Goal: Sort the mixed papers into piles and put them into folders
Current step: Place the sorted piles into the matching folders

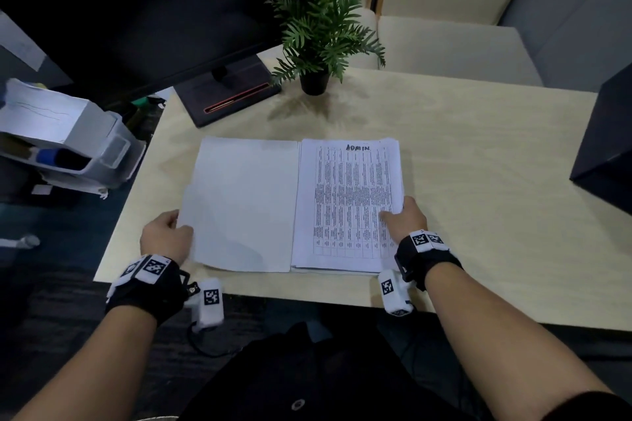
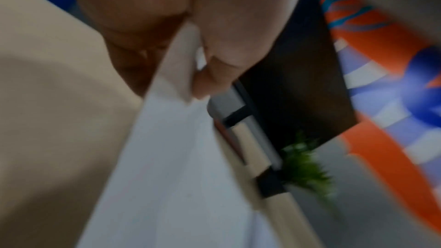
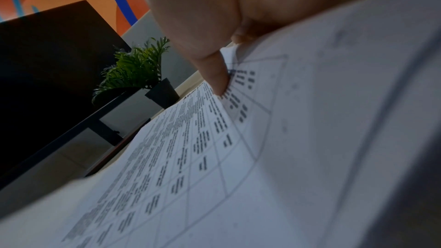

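Right hand (image 1: 407,219) pinches the papers (image 1: 345,202) headed "ADMIN"; left hand (image 1: 164,236) grips the white folder cover (image 1: 239,202).

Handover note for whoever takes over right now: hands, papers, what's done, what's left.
Left hand pinches the left flap of the open folder.
Right hand grips the stack at its right edge, thumb on top.
Stack, headed ADMIN, lies in the folder on the desk.
Done: ADMIN pile filed.
Left: shut the folder; no other piles in view.
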A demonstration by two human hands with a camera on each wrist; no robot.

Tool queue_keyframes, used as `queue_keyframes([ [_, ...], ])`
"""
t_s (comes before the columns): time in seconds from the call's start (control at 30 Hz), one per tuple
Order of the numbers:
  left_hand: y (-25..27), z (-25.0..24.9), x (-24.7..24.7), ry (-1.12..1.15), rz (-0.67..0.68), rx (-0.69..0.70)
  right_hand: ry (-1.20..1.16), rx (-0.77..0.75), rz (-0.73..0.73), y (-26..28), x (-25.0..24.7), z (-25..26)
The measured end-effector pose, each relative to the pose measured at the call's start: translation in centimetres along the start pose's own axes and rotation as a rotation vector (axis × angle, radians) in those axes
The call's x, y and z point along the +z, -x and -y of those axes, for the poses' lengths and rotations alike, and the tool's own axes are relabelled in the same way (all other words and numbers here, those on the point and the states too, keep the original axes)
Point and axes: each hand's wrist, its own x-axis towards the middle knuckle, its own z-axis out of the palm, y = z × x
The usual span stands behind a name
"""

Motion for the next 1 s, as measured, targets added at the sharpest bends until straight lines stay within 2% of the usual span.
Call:
queue_keyframes([
  [0.13, 2.9, -3.9, -0.5, 0.463, 0.198, 0.188, -0.022, 0.026, 0.001, -0.1, -0.1, 0.0],
  [0.23, 5.9, -7.3, 1.2, 0.588, 0.423, 0.312, -0.087, 0.053, -0.007, 0.1, -0.4, 0.1],
  [0.4, 9.2, -9.7, 6.3, 0.487, 0.771, 0.436, -0.123, 0.009, 0.045, 0.7, -1.7, -0.2],
  [0.47, 9.8, -10.0, 8.1, 0.417, 0.931, 0.429, -0.164, 0.003, 0.088, 0.8, -2.1, -0.1],
  [0.53, 9.9, -10.0, 9.5, 0.276, 1.008, 0.429, -0.265, 0.089, 0.125, 0.8, -2.5, -0.3],
  [0.6, 9.1, -9.5, 10.7, 0.133, 0.939, 0.401, -0.371, 0.143, 0.104, 0.5, -3.1, -0.9],
  [0.67, 7.7, -8.3, 12.0, -0.058, 0.744, 0.366, -0.436, 0.168, 0.084, 0.6, -4.0, -1.4],
  [0.73, 6.6, -7.2, 12.9, -0.240, 0.617, 0.330, -0.398, 0.149, 0.141, 1.2, -4.6, -1.7],
  [0.83, 6.1, -6.5, 14.0, -0.358, 0.564, 0.259, -0.208, 0.030, 0.250, 1.7, -4.3, -2.2],
  [0.9, 6.0, -6.6, 14.7, -0.348, 0.520, 0.252, -0.086, -0.061, 0.237, 1.7, -3.7, -2.4],
  [1.0, 5.7, -7.2, 15.2, -0.318, 0.476, 0.218, -0.006, -0.083, 0.233, 1.5, -3.3, -2.3],
])
